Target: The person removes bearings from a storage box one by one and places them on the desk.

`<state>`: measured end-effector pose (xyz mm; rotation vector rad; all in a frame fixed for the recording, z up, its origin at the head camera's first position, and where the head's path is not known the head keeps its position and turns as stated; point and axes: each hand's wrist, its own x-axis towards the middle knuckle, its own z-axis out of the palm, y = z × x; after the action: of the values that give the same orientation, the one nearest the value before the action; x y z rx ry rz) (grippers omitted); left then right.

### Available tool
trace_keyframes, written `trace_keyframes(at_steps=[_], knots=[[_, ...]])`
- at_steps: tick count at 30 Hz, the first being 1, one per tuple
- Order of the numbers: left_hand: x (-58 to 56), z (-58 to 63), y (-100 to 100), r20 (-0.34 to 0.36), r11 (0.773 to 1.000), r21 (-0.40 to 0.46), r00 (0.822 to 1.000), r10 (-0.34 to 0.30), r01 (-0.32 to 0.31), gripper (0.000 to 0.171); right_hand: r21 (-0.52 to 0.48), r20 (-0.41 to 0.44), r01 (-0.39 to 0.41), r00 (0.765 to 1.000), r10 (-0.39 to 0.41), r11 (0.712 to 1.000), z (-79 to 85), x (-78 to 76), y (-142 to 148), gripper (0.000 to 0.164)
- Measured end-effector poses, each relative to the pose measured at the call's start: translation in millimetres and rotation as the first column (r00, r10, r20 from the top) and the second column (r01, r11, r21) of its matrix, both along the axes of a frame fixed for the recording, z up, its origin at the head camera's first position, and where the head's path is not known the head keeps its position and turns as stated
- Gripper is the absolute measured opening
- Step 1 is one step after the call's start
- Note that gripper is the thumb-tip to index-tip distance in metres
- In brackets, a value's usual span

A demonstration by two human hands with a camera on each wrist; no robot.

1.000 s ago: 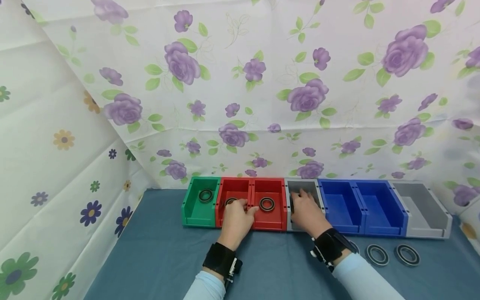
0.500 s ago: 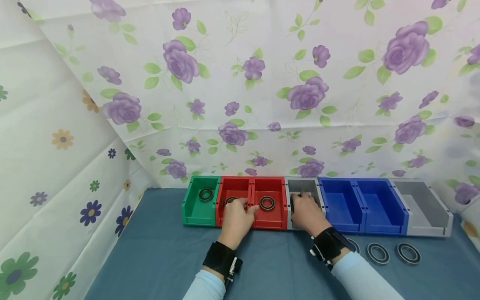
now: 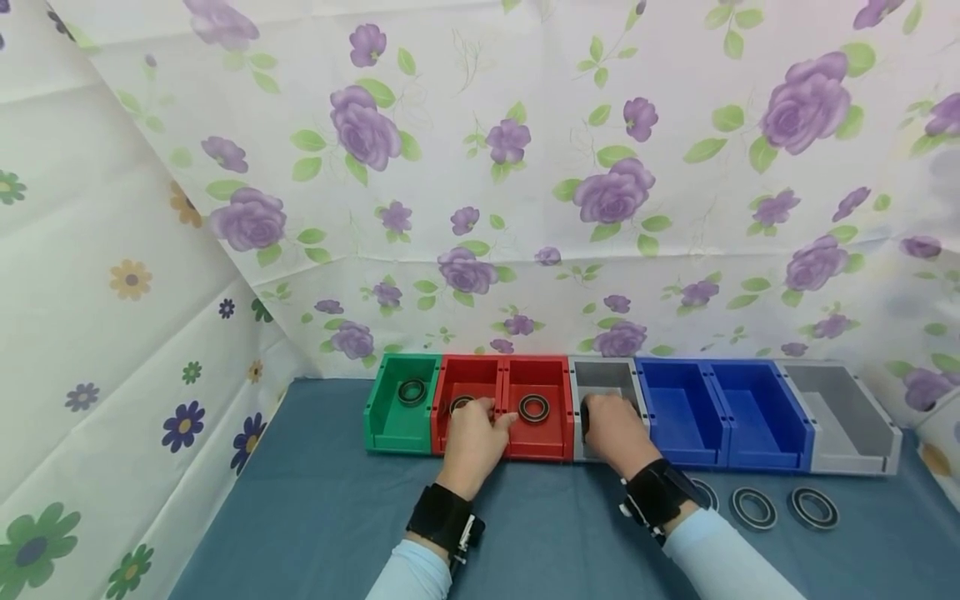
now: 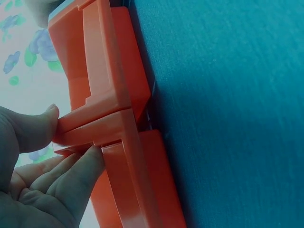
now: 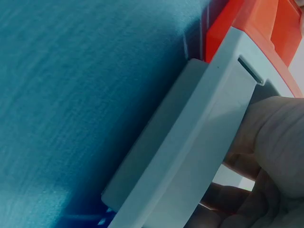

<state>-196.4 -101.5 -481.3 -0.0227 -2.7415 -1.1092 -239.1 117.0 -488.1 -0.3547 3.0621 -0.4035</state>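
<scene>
My left hand (image 3: 472,437) pinches the shared wall of two red bins (image 3: 551,446), thumb on one side and fingers on the other. That grip also shows in the left wrist view, on the orange-looking bin edge (image 4: 92,126). A black-rimmed ball bearing (image 3: 534,408) lies in the right red bin; another bearing (image 3: 459,403) in the left one is partly covered by my hand. My right hand (image 3: 618,429) reaches into the grey bin (image 3: 606,373) with fingers curled down. The dark edge of a bearing (image 3: 585,417) shows beside it; the fingertips are hidden.
A green bin (image 3: 386,425) with a bearing (image 3: 412,392) stands at the row's left end. Two blue bins (image 3: 682,417) and another grey bin (image 3: 840,417) continue it rightward. Larger bearings (image 3: 813,508) lie on the blue cloth by my right sleeve. A flowered curtain (image 3: 465,167) hangs behind.
My right hand's fingers, spread toward the back of the grey bin before, have curled down inside it. My left hand stays on the red bins' wall.
</scene>
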Motion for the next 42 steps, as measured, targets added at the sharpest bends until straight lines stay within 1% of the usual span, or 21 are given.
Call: trace_keyframes(at_steps=[5, 9, 13, 15, 19, 22, 27, 30, 33, 38, 40, 42], knots=[[1.4, -0.8, 0, 0.006, 1.0, 0.007, 1.0, 0.0, 0.0, 0.045, -0.011, 0.01, 0.011, 1.0, -0.01, 1.0, -0.8, 4.0, 0, 0.013], [1.0, -0.3, 0, -0.001, 1.0, 0.01, 1.0, 0.002, -0.002, 0.046, 0.016, -0.057, -0.006, 0.998, 0.007, 1.0, -2.1, 5.9, -1, 0.015], [0.5, -0.4, 0, -0.008, 1.0, 0.008, 1.0, 0.001, -0.001, 0.044, 0.046, -0.138, -0.01, 0.99, 0.016, 0.999, -3.8, 7.8, -2, 0.017], [0.5, -0.6, 1, -0.004, 1.0, 0.014, 1.0, 0.0, 0.001, 0.042, 0.04, -0.173, -0.016, 0.985, 0.022, 0.999, -5.2, 8.6, -1, 0.024], [0.7, -0.1, 1, -0.002, 1.0, 0.024, 1.0, 0.0, 0.0, 0.041, -0.001, -0.24, -0.034, 0.97, 0.033, 0.999, -8.6, 9.8, 2, 0.049], [0.7, 0.5, 1, -0.007, 1.0, 0.025, 1.0, 0.001, -0.001, 0.04, -0.032, -0.296, -0.046, 0.955, 0.035, 0.998, -9.2, 10.4, 5, 0.055], [0.4, 0.4, 1, -0.008, 1.0, 0.027, 1.0, 0.001, 0.0, 0.041, -0.068, -0.361, -0.054, 0.932, 0.026, 0.996, -5.3, 12.5, 8, 0.051], [0.0, -0.1, 0, -0.007, 1.0, 0.026, 1.0, 0.001, -0.001, 0.041, -0.088, -0.397, -0.065, 0.918, 0.025, 0.994, -1.5, 14.6, 11, 0.052], [-0.4, -0.5, 1, -0.006, 1.0, 0.021, 1.0, 0.002, -0.002, 0.041, -0.107, -0.446, -0.087, 0.895, 0.031, 0.99, 3.4, 17.0, 16, 0.052], [0.2, -0.1, 1, -0.012, 1.0, 0.014, 1.0, 0.006, -0.005, 0.041, -0.144, -0.51, -0.143, 0.859, 0.051, 0.979, 17.2, 22.8, 25, 0.055], [0.5, 0.1, 1, -0.013, 1.0, 0.014, 1.0, 0.005, -0.005, 0.041, -0.16, -0.536, -0.167, 0.842, 0.056, 0.973, 23.8, 25.0, 29, 0.057], [0.5, 0.2, 1, -0.017, 1.0, 0.014, 1.0, 0.005, -0.005, 0.043, -0.169, -0.57, -0.193, 0.819, 0.064, 0.967, 30.2, 26.5, 33, 0.059]])
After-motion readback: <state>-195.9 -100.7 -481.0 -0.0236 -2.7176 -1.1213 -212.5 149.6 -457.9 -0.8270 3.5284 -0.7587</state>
